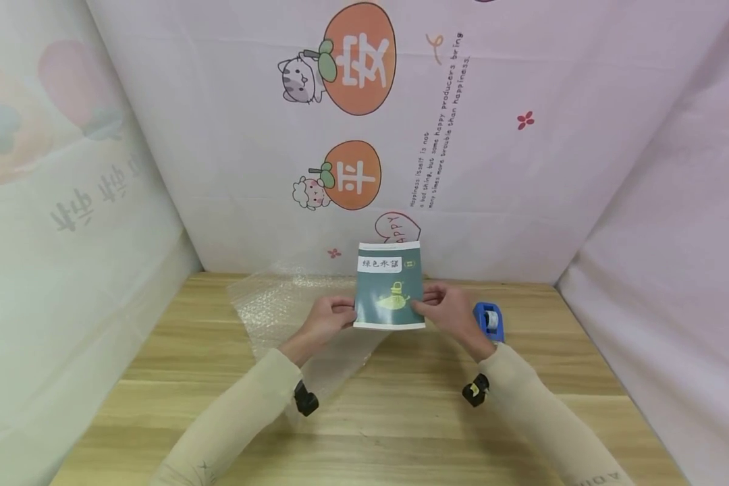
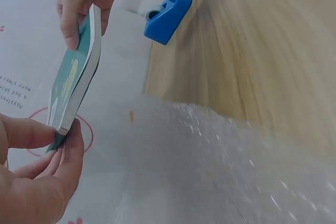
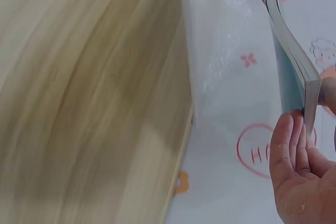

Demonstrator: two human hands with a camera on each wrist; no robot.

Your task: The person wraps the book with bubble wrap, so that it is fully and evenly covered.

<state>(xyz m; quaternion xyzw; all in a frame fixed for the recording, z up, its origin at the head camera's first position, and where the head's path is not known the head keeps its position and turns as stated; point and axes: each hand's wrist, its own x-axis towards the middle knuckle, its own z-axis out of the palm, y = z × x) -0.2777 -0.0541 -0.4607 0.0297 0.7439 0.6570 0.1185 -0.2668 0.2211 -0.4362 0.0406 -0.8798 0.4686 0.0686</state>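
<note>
A thin green book [image 1: 389, 287] with white bands along its edges is held up above the table, its cover facing the head camera. My left hand [image 1: 326, 322] pinches its left side between thumb and fingers. On the opposite side, my right hand [image 1: 451, 310] grips it, thumb on the cover and fingers behind. Both wrist views show the book edge-on, its white page block [image 2: 86, 82] slightly bent. Below and behind it, a sheet of clear bubble wrap [image 1: 279, 310] lies on the table, partly covered by my left hand and forearm.
A blue tape dispenser [image 1: 489, 320] with a roll of tape stands beside my right wrist. The wooden table [image 1: 395, 418] meets printed white cloth walls [image 1: 237, 169] at the back and sides. Bubble wrap reaches the table's back edge.
</note>
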